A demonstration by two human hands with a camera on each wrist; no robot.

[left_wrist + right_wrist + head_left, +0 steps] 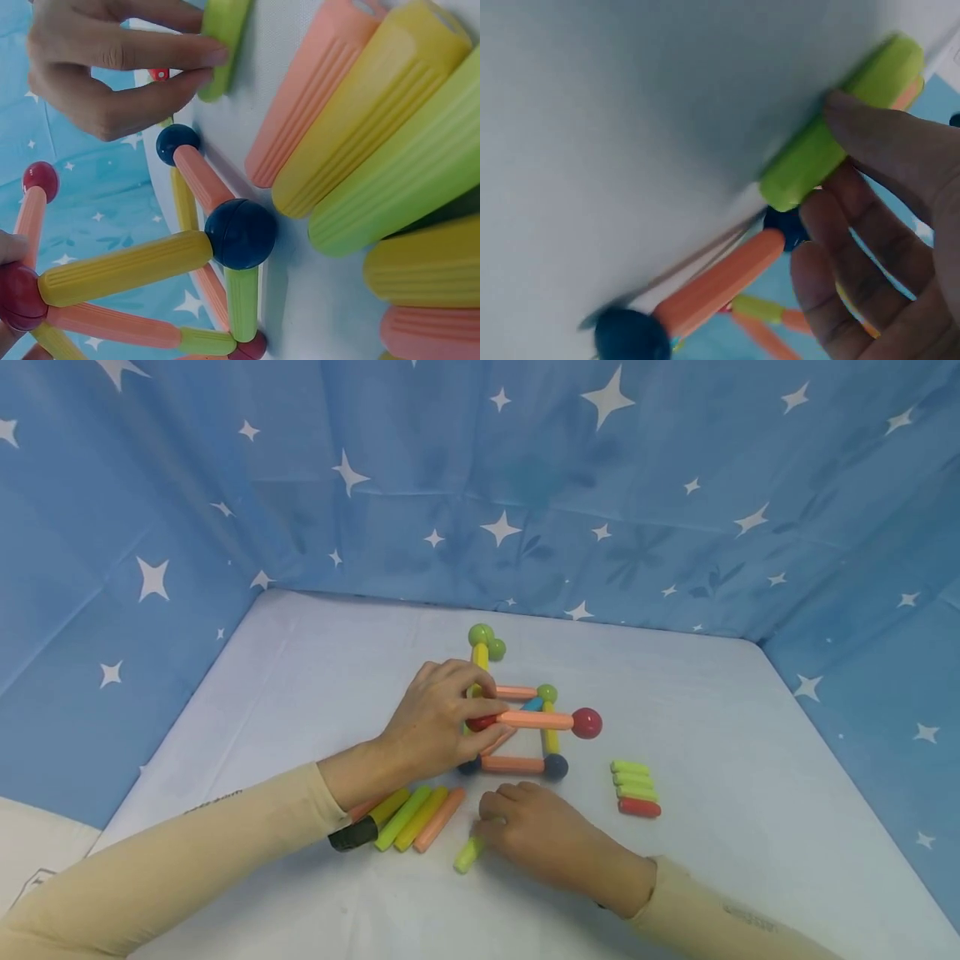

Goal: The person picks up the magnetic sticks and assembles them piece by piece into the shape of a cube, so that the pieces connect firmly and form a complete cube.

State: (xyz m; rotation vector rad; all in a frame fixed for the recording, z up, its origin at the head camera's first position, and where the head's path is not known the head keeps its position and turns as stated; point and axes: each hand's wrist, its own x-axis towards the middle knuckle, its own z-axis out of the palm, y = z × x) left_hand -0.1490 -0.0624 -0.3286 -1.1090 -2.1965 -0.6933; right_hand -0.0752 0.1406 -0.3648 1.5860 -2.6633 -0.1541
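Observation:
A frame of coloured sticks and balls (517,727) stands on the white table (750,760). My left hand (486,712) pinches a red ball (480,723) at the left end of a raised orange stick (534,719), which ends in another red ball (587,722). In the left wrist view that held red ball (19,296) sits at the bottom left, with a dark blue ball (240,232) joining several sticks. My right hand (489,828) pinches a light green stick (468,853) that lies on the table just in front of the frame. The right wrist view shows my fingers (877,150) around this green stick (840,124).
A row of loose sticks (412,817), one with a black end (352,835), lies under my left wrist. A small stack of green sticks with a red one (636,787) sits to the right. Blue starred cloth (675,485) walls the table on three sides.

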